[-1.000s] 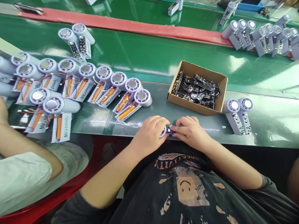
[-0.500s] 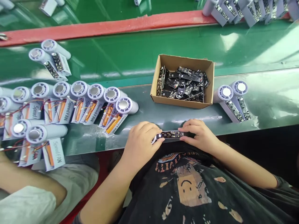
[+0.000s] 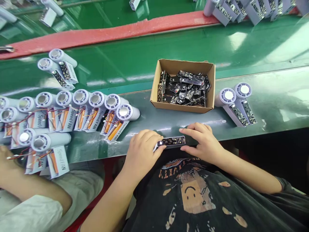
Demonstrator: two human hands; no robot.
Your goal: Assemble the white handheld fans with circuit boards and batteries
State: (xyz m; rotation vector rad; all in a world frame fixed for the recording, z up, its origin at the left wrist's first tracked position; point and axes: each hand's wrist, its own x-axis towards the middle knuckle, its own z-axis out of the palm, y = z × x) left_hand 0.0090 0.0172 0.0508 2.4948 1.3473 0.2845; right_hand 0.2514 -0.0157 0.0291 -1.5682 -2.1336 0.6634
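Observation:
My left hand (image 3: 142,153) is closed round a pale lavender fan unit, most of which its fingers cover. A black circuit board (image 3: 172,141) lies along the unit's upward side, its right end uncovered. Just off that end is my right hand (image 3: 204,141), thumb and fingers apart with nothing between them. Beyond both hands stands an open cardboard box (image 3: 183,107) holding a heap of similar black boards. Two lavender fan units with boards (image 3: 238,112) lean together right of the box.
Rows of fan units with orange parts and red wires (image 3: 62,112) fill the left side. Two more units (image 3: 59,67) lie behind them. A red strip (image 3: 108,33) crosses the green surface, with several units at the far right. Another person's arm (image 3: 36,183) reaches in at left.
My right hand's fingers have parted and come off the board's right end. My left hand keeps its hold. The view has shifted slightly.

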